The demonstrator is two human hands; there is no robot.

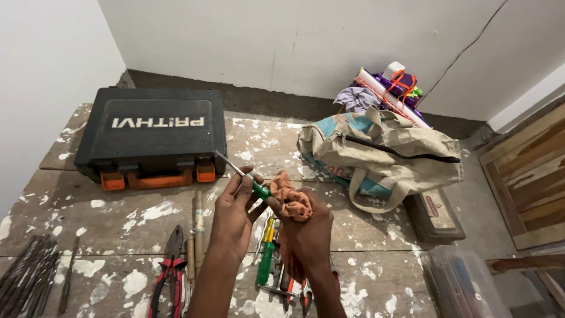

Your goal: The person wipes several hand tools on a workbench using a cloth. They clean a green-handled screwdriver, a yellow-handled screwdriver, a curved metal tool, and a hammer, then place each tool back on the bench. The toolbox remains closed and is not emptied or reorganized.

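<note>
Nearest the camera, two bare forearms rise from the lower edge over a paint-spattered wooden workbench (118, 221). The left hand (232, 215) has its fingers closed around the green handle of a screwdriver (250, 182), whose slim metal shaft points up and to the left. The right hand (306, 232) is clenched on a crumpled orange rag (291, 200), pressed against the handle's near end. Both hands are raised just above the bench, so the screwdriver is off its surface. Directly below them lies a cluster of hand tools, among them a second screwdriver with a green and yellow handle (268, 250). To the left rest red-handled pliers (170, 268) and a slender wooden-handled tool (199, 227), lying lengthwise. A bundle of dark metal rods (26, 274) occupies the lower left corner. Farther back, a black moulded plastic tool case (150, 132) with orange latches lies flat. To its right slumps a beige canvas bag (382, 153) with loop handles, and behind it stand rolled and purple items (391, 88) against the white wall.
</note>
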